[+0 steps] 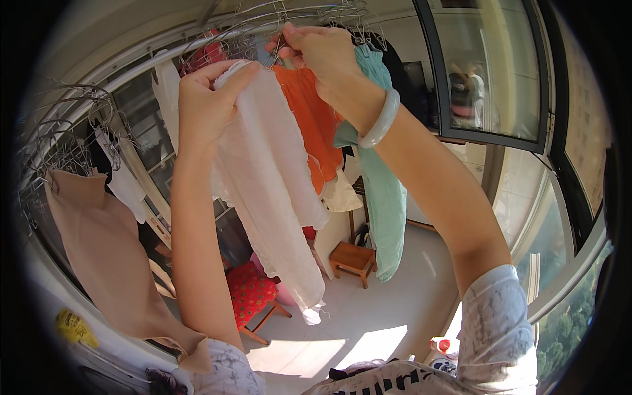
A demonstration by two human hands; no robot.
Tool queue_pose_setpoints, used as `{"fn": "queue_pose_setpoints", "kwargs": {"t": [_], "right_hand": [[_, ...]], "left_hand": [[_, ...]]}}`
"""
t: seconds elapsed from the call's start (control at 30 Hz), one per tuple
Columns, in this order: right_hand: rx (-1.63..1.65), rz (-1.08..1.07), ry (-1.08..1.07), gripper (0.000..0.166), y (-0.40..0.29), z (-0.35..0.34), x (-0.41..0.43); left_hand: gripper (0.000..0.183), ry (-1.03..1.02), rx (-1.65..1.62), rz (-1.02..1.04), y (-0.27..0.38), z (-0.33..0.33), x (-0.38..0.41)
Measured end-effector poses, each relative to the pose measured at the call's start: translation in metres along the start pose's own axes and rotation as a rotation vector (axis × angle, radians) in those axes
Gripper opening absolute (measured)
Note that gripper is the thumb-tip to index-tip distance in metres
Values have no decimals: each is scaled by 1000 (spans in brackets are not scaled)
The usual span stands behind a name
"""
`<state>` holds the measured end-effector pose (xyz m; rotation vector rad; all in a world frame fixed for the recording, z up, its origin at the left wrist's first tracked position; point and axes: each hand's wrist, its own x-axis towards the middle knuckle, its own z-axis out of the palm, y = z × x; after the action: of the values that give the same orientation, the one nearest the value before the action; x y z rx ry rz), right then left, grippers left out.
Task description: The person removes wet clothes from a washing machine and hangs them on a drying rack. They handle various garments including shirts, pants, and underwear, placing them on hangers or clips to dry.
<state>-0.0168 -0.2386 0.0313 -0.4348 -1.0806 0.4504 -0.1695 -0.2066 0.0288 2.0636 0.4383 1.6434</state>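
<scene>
Raised at the left, my left hand (207,98) pinches the top edge of a thin white cloth (271,197), which hangs down in loose folds. My right hand (316,47), with a pale bangle on its wrist, is up at the metal drying rack. Its thumb and fingers close around a wire clip (275,52) hanging from the rack. Just behind the white cloth hangs an orange garment (311,118). A mint-green garment (382,197) hangs to the right, partly behind my right wrist.
A drying pole (143,64) runs overhead. On the left hangs a beige garment (98,237) below more wire clips (69,148). A small wooden stool (353,256) and a red-cushioned seat (249,291) stand on the tiled floor. At the right an open window sash (493,74) juts inward.
</scene>
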Motion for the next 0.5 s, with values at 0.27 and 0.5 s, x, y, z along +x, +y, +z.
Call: {"fn": "queue_pose_setpoints", "kwargs": {"t": [0.27,0.5], "right_hand": [[-9,17,-96,22,8,-18,-16],[-205,-473,138,29,23,-5,-112]], "left_hand": [[27,-57,-60,150,-3,11,-2],[28,336,319,675,-79,-6,-117]]}}
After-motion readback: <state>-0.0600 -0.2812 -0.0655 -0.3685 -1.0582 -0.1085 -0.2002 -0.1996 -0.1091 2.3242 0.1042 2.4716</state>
